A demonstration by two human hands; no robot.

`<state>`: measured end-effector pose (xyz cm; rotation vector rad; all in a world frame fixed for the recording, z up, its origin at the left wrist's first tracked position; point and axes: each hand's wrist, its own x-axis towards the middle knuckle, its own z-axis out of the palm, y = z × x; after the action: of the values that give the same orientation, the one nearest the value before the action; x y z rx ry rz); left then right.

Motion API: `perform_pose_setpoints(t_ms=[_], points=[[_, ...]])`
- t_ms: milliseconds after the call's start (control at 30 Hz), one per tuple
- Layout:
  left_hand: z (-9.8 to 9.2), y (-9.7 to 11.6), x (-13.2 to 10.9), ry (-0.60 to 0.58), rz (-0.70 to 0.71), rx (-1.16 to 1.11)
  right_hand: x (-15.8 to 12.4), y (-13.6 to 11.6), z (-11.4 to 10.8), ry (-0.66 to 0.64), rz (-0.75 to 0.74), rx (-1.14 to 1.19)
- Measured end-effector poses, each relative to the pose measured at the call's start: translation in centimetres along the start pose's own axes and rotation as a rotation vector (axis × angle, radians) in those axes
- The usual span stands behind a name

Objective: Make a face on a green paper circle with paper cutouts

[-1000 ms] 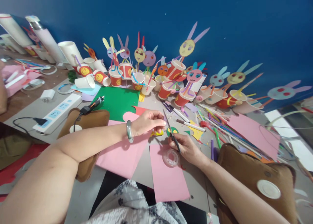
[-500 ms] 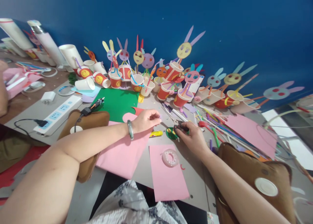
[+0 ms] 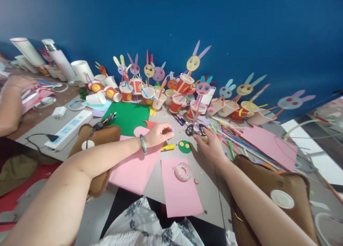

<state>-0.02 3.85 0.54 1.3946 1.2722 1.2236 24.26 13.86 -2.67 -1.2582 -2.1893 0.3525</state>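
Observation:
My left hand [image 3: 160, 134], with a bangle on its wrist, is closed in a pinch on a small purple paper piece [image 3: 173, 131]. My right hand [image 3: 211, 146] has its fingers apart at the dark-handled scissors [image 3: 189, 130], whose blades point away from me. Its fingertips are by one handle loop; whether they touch it I cannot tell. Between the hands lies a green paper circle [image 3: 184, 147] with two yellow dots. A yellow tool [image 3: 168, 147], perhaps a cutter, is just below my left hand. Nearer me, a tape roll [image 3: 183, 172] rests on a pink sheet [image 3: 180, 203].
Paper cups with rabbit figures [image 3: 193, 63] line the blue wall. Straws and coloured strips [image 3: 241, 142] lie at right. Brown cushions [image 3: 270, 188] sit under both forearms. A power strip [image 3: 70, 126] is at left, where another person's arm [image 3: 12, 103] reaches in.
The scissors have turned from pointing at my left hand to pointing away, and my right hand's fingers have loosened from them. The green circle is now uncovered. My view has shifted slightly.

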Motion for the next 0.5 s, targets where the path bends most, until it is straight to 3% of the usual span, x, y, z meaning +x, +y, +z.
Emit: perform_pose_setpoints(t_ms=[133,333,500], points=[[0.5,0.5,0.4,0.023,-0.064,-0.078,0.3,0.8,-0.1,-0.014,0.053,-0.007],[0.3,0.9,2.0,-0.038,-0.39,0.083,0.3,1.4,0.0,0.002,0.006,-0.038],[0.5,2.0,2.8,-0.045,-0.429,0.067,-0.1,0.8,0.4,-0.042,-0.056,-0.066]])
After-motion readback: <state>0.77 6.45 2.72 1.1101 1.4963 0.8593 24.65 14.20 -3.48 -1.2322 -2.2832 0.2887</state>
